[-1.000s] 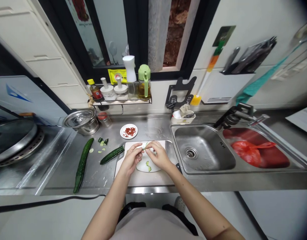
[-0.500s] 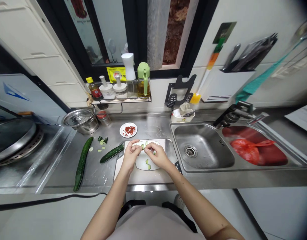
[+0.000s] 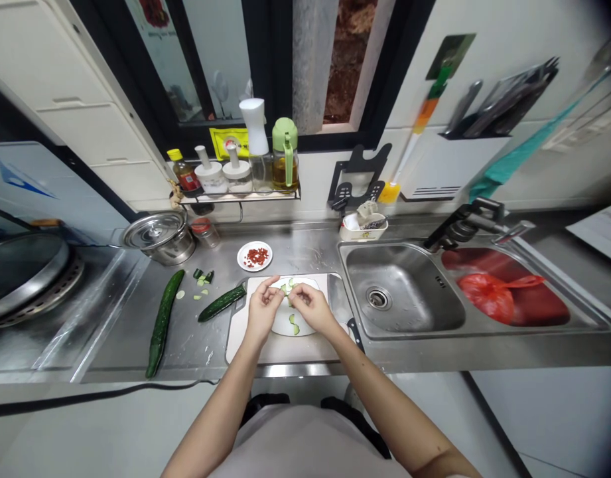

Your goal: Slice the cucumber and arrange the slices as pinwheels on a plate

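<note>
A white plate [image 3: 281,325] lies on a pale cutting board [image 3: 245,338], with several cucumber slices [image 3: 294,325] on it. Over the plate's upper part, my left hand [image 3: 264,304] and my right hand [image 3: 308,304] meet nearly fingertip to fingertip. Thumb and index finger are pinched together on each hand; whatever small piece lies between them is too small to make out. A cut cucumber [image 3: 221,304] rests against the board's left side, and a whole cucumber [image 3: 164,325] lies farther left. Small cucumber pieces [image 3: 203,277] are above them.
Behind the board is a small dish of red bits [image 3: 255,256]. A knife handle [image 3: 355,334] shows at the board's right edge, beside the sink [image 3: 405,292]. A steel pot [image 3: 160,238] and a red-lidded jar [image 3: 205,232] stand at the back left, below a condiment shelf [image 3: 240,197].
The whole view has shifted slightly. More of the knife handle shows at the board's right. Both hands stay over the plate with their fingers pinched, in almost the same pose.
</note>
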Demonstrator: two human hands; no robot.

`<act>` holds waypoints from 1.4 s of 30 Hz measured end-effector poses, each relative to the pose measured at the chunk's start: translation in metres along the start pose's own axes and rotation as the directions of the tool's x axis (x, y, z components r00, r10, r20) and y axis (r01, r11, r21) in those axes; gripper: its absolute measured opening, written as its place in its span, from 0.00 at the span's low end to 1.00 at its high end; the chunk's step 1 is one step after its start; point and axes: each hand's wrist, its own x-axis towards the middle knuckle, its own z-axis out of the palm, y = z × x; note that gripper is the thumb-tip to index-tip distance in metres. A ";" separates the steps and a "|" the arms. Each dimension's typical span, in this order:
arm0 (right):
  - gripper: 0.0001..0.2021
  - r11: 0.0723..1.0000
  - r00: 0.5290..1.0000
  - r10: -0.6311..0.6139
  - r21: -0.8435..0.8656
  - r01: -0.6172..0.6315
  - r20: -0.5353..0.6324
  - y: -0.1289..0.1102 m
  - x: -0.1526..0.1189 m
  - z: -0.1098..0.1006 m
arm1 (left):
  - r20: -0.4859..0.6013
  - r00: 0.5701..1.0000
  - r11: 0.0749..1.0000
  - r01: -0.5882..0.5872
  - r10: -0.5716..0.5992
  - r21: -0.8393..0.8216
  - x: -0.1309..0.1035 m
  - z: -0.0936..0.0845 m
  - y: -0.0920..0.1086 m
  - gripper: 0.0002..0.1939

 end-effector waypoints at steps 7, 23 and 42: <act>0.10 0.977 0.979 0.154 0.128 -0.171 0.131 0.016 0.002 -0.007 | 0.114 0.973 0.976 0.208 -0.200 -0.064 0.004 -0.009 -0.022 0.27; 0.08 0.955 0.937 0.253 -0.216 -0.203 0.240 0.094 -0.014 -0.012 | 0.136 0.959 0.898 0.177 -0.249 0.402 0.000 -0.029 -0.105 0.12; 0.01 0.778 0.891 0.382 -0.606 -0.167 0.244 0.087 -0.011 -0.010 | 0.107 0.942 0.531 0.084 -0.319 0.843 -0.007 -0.015 -0.087 0.08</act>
